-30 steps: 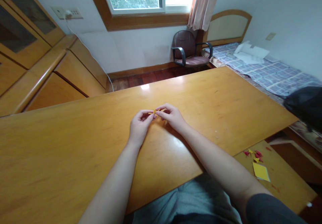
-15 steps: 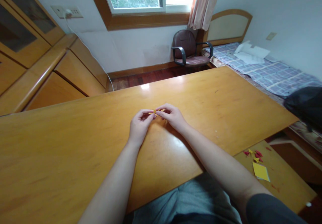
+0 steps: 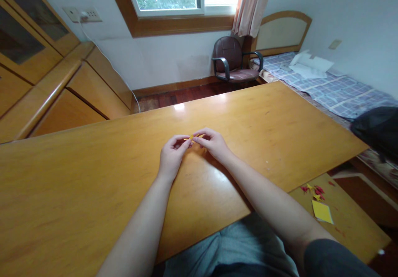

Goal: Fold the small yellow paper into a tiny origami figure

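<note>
Between my fingertips is a small piece of folded yellow paper (image 3: 190, 137), held just above the wooden table (image 3: 93, 177). My left hand (image 3: 174, 152) pinches it from the left with thumb and fingers. From the right, my right hand (image 3: 214, 142) pinches the same paper, its thumb and forefinger close to the left fingertips. Most of the paper is hidden by the fingers, so its exact shape cannot be made out.
On a lower surface at the right lie several small red and yellow folded paper pieces (image 3: 317, 190) beside a stack of yellow paper squares (image 3: 322, 212). A black bag (image 3: 376, 132) rests on the bed (image 3: 338, 94). A brown armchair (image 3: 233, 61) stands beyond the table.
Both hands stay in nearly the same place with the paper between them. Slightly more of the yellow paper shows at the fingertips.
</note>
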A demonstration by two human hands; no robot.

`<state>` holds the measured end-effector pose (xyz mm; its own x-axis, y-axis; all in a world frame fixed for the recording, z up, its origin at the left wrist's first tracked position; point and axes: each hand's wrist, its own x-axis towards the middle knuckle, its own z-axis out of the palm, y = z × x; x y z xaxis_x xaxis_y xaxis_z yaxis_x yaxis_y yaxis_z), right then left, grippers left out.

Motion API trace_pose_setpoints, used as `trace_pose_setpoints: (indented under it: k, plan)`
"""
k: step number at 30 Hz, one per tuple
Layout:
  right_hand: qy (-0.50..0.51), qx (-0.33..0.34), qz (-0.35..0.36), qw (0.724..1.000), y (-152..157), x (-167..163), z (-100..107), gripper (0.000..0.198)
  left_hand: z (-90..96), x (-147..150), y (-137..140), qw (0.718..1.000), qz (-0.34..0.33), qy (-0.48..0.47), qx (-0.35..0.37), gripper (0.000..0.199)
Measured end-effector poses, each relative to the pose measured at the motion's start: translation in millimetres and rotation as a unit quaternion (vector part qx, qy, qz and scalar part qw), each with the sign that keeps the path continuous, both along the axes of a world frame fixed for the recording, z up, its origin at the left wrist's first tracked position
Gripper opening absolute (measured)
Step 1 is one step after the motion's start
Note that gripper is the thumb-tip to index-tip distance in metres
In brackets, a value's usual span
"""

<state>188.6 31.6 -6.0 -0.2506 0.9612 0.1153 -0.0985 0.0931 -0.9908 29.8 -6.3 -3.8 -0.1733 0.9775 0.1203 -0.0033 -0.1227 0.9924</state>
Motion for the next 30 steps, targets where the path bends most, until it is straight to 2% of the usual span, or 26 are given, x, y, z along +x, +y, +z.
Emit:
trace_pose_setpoints:
  k: [30]
  plan:
    - [0.007,-0.037,0.011,0.999,-1.5,-1.5,2.8,0.029,1.7,0.2,-1.3,0.999,0.015,0.026,0.017,0.022]
